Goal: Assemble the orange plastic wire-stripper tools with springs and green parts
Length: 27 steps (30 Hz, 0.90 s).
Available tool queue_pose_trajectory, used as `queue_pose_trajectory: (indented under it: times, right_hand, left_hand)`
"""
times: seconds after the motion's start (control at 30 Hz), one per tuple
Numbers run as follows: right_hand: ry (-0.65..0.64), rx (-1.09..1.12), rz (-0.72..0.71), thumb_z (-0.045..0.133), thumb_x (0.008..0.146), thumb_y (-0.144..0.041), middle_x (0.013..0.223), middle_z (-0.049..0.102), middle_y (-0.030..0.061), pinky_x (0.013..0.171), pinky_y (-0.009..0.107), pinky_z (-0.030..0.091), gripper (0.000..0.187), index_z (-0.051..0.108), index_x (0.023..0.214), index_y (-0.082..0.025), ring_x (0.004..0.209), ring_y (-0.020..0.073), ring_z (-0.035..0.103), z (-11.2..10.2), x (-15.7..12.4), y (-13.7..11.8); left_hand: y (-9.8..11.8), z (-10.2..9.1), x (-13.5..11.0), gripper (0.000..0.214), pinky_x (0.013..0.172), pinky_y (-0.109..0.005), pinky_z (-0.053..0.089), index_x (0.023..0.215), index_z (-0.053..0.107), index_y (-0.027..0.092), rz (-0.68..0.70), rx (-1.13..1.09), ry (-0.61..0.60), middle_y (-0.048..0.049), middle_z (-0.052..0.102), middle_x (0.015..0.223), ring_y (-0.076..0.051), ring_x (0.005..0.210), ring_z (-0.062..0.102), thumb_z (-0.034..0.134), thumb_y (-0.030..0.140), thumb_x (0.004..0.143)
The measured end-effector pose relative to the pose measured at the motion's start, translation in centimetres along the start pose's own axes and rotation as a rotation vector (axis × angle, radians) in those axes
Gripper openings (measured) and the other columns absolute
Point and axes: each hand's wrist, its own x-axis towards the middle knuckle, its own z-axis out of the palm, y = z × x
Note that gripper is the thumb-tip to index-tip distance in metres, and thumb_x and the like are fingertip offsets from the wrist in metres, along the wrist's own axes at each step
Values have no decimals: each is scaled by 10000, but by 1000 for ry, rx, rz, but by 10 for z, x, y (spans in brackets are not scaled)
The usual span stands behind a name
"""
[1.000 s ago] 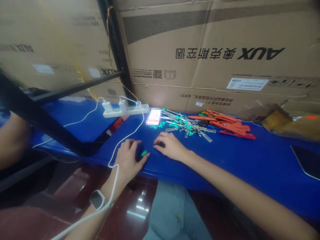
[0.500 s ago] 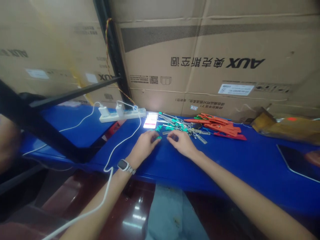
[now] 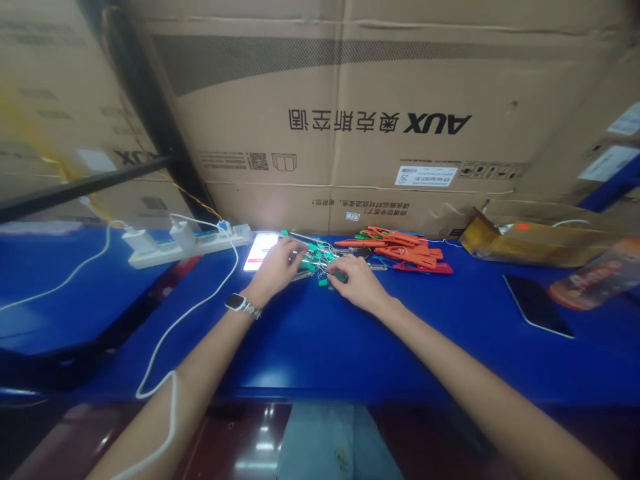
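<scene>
A tangled pile of thin clear and silver sticks with green ends and white strings [image 3: 320, 252] lies on the blue table. My left hand [image 3: 278, 268], with a watch [image 3: 241, 303] on its wrist, reaches into the pile's left side with curled fingers. From the right, my right hand [image 3: 359, 283] has its thumb and fingers bent together over the pile's near edge, beside a green end. What the fingertips of either hand hold is too small to make out. A lit phone [image 3: 261, 251] lies just behind my left hand.
Orange clips [image 3: 407, 252] are heaped right of the pile. Farther right are a dark phone [image 3: 539, 307], a bottle [image 3: 595, 277] and a brown package [image 3: 530, 243]. A power strip [image 3: 160, 253] with a white cable stands left. Large cardboard boxes [image 3: 325, 80] rise behind the blue table [image 3: 320, 347].
My view has turned rightward, bringing the bottle more fully into sight. Both hands have moved from the front of the pile onto it, and their fingers now work among the sticks.
</scene>
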Motion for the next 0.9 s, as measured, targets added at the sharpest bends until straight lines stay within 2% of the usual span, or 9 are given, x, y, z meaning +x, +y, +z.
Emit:
queue_pose_trajectory:
  times: [0.1, 0.17, 0.27, 0.37, 0.5, 0.6, 0.7, 0.8, 0.9]
  right_hand:
    - [-29, -74, -63, 666, 866, -159, 984, 732, 63, 901, 410, 392, 81, 695, 936, -189, 991, 245, 589, 6, 11, -1]
    - [23, -76, -58, 668, 869, -178, 1013, 721, 78, 901, 413, 404, 88, 697, 952, -187, 1018, 257, 588, 3, 13, 4]
    - [164, -7, -32, 610, 899, -187, 997, 707, 79, 882, 393, 434, 85, 692, 920, -185, 992, 243, 604, -13, 6, 22]
    - [226, 66, 21, 573, 884, -174, 924, 696, 67, 824, 358, 466, 105, 678, 884, -182, 894, 218, 615, -30, -7, 42]
    - [153, 89, 144, 557, 792, -95, 860, 678, 46, 730, 326, 467, 185, 681, 897, -183, 773, 194, 591, -38, -21, 57]
    - [65, 54, 153, 578, 731, -69, 858, 663, 52, 757, 339, 465, 204, 679, 868, -181, 819, 210, 582, -37, -25, 52]
    - [13, -21, 134, 645, 755, -155, 899, 641, 66, 824, 386, 456, 110, 675, 854, -190, 901, 243, 572, -34, -26, 42]
    - [-6, -76, 149, 678, 770, -222, 930, 618, 66, 854, 420, 444, 90, 657, 854, -201, 933, 259, 565, -33, -27, 40]
    - [31, -3, 180, 641, 745, -138, 897, 601, 50, 821, 379, 456, 105, 619, 828, -199, 899, 232, 576, -34, -27, 48]
  left_hand:
    - [-4, 7, 11, 160, 826, -374, 499, 942, 700, 176, 39, 116, -79, -86, 640, 977, -236, 869, 614, 545, 194, 903]
    - [-5, 15, 13, 172, 850, -388, 504, 982, 678, 166, 75, 157, -92, -86, 629, 997, -239, 909, 616, 517, 168, 921]
    - [-7, 23, 7, 176, 875, -382, 508, 1038, 652, 177, 142, 132, -92, -78, 615, 1035, -225, 958, 611, 502, 168, 947]
    - [-6, 22, -2, 120, 859, -363, 514, 1013, 636, 193, 207, 88, -151, -63, 593, 1031, -209, 961, 602, 533, 198, 953]
    - [0, 20, -8, 73, 819, -364, 521, 990, 623, 200, 199, 83, -193, -55, 569, 1005, -207, 925, 588, 575, 214, 937]
    - [2, 21, -8, 119, 903, -414, 503, 1048, 611, 194, 250, 153, -223, -78, 581, 1066, -237, 1019, 573, 546, 194, 949]
    - [-2, 22, -3, 184, 931, -447, 480, 1109, 598, 173, 292, 302, -251, -108, 597, 1137, -272, 1070, 548, 543, 157, 934]
    - [-7, 20, 5, 212, 860, -449, 475, 1096, 622, 169, 267, 479, -299, -117, 623, 1124, -300, 1025, 545, 585, 136, 889]
    - [-9, 17, 16, 122, 816, -428, 452, 998, 662, 186, 274, 564, -339, -94, 654, 1013, -301, 976, 554, 605, 164, 892]
